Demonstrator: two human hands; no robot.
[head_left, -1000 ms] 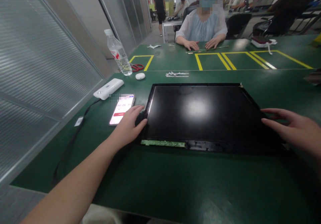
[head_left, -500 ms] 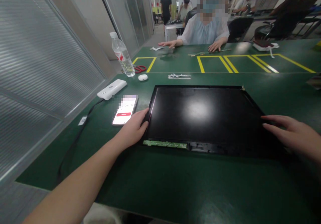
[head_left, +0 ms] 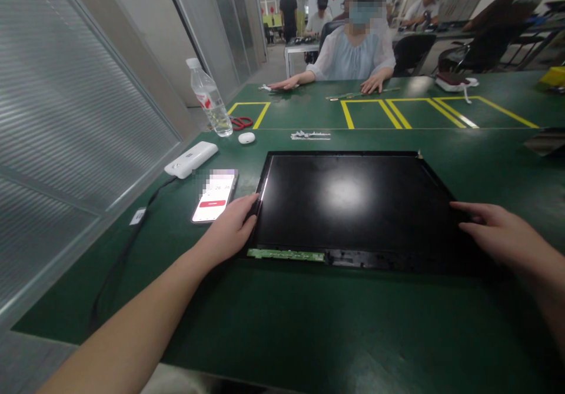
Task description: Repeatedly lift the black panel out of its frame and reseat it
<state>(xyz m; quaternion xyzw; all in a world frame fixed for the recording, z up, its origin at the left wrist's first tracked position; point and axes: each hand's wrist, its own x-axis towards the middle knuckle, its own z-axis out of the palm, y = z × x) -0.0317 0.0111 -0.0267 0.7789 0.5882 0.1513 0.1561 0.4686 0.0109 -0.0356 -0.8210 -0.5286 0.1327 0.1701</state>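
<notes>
A black LCD screen panel (head_left: 353,211) lies flat on the green table, a bright reflection on its face. A narrow green circuit board (head_left: 286,256) runs along the left part of its near edge. At the panel's left edge my left hand (head_left: 232,223) grips the frame between thumb and fingers. My right hand (head_left: 497,223) is at the right edge, index finger and thumb against the frame and the other fingers curled and partly hidden. A lit phone (head_left: 215,197) lies just left of my left hand.
Left on the table (head_left: 282,323) are a white power bank (head_left: 192,159) with a black cable, a water bottle (head_left: 209,100), a white earbud case (head_left: 246,138) and red-handled scissors (head_left: 242,123). Small white strips (head_left: 311,136) lie beyond the panel. A masked person (head_left: 357,53) sits opposite, hands on the table.
The whole view has shifted slightly, moving the scene a little to the left. My right index finger is straighter along the panel's edge. The person opposite has moved a hand slightly.
</notes>
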